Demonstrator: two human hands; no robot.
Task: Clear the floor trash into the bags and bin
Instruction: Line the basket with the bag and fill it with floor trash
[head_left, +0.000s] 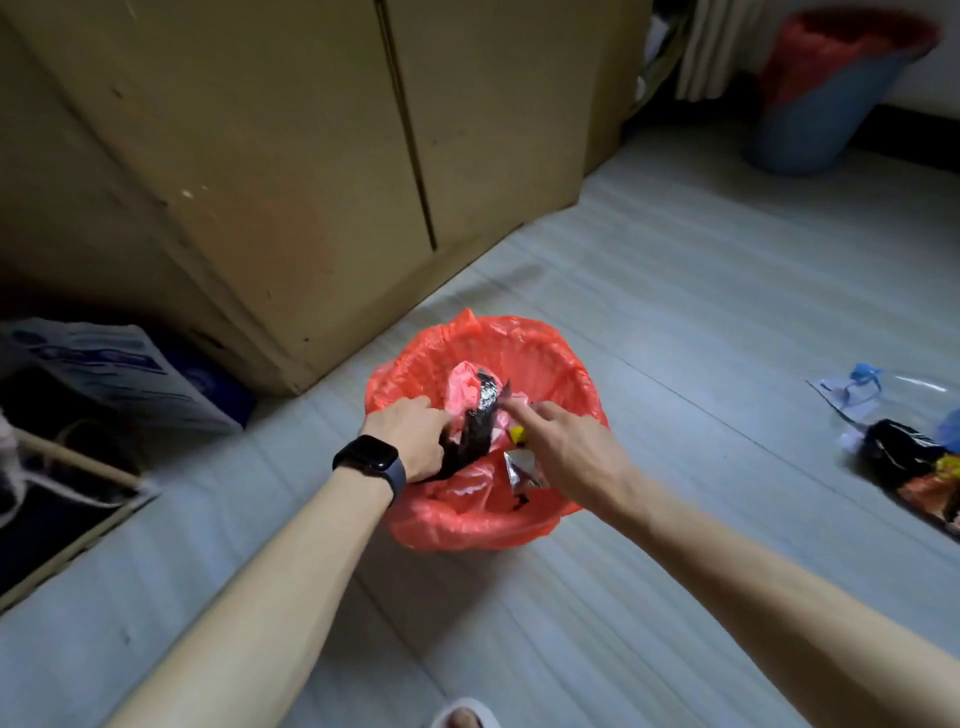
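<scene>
Over the red-lined bin (467, 525), our left hand (410, 439) grips a black wrapper (480, 426), its long axis slanting up from the fist across the bin's mouth. Our right hand (566, 447) presses the far end with a straight forefinger. Foil scraps (519, 467) lie inside. A snack bag (904, 462) lies on the floor (675, 312), nearer our right hand.

Upright red-lined bin (467, 530) holds a black wrapper (475, 441).

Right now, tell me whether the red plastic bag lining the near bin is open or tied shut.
Open: the red plastic bag is spread wide, with wrappers showing inside.
</scene>
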